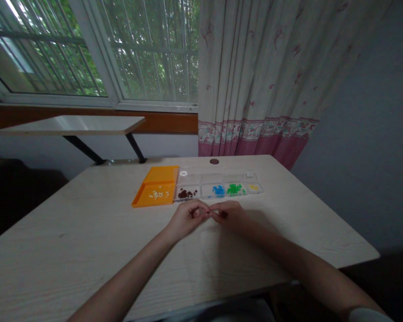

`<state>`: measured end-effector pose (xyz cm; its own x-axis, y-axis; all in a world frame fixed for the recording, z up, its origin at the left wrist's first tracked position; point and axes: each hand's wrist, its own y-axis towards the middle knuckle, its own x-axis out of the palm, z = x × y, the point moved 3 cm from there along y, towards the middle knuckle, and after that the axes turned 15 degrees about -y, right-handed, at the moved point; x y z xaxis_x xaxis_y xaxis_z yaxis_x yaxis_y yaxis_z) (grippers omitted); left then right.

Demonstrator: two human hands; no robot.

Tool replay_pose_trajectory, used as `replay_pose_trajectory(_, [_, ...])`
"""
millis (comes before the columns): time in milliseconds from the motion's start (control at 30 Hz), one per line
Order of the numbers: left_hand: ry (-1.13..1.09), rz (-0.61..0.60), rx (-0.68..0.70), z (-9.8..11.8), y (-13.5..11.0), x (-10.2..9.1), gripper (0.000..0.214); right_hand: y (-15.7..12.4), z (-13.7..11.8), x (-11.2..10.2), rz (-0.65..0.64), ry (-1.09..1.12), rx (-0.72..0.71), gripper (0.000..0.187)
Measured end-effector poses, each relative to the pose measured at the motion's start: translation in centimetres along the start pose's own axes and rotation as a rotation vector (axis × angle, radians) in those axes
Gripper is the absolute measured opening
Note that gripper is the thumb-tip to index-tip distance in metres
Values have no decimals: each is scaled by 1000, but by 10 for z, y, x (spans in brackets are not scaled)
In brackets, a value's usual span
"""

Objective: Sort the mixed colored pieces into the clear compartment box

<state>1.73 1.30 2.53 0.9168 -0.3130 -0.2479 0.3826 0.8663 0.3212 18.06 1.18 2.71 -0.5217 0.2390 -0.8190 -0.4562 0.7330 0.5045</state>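
My left hand [187, 219] and my right hand [229, 214] meet at the fingertips over the middle of the pale wooden table [70, 250]. Both have their fingers pinched together; what they pinch is too small to name. Just beyond them lies a clear compartment box [218, 184] with brown beads [187, 193], blue beads [218, 190], green beads [234, 188] and yellow beads [254, 187] in separate cells. To its left sits an orange tray [157, 187] with several small pale pieces [159, 194] in it.
A dark round hole [214, 161] marks the table's far edge. Behind it are a window with bars, a fold-out shelf [74, 125] on black brackets, and a pink-hemmed curtain [255, 80]. A grey wall stands to the right.
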Motion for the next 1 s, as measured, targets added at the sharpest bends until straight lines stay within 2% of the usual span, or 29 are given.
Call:
replay_pose_trajectory(200, [13,77,-14,-5,1,-2,18,0,4,1,63,-31,24,19])
replay_pose_trajectory(567, [104,72,157,9,1,-2,11,0,2,-2,144,-84,-43,19])
replay_pose_trajectory(733, [145,71,225,15,0,-2,11,0,3,1,125,-89,-41,20])
replay_pose_trajectory(1000, [152,171,320,25,-4,-11,10,-2,15,4,80,-64,0,17])
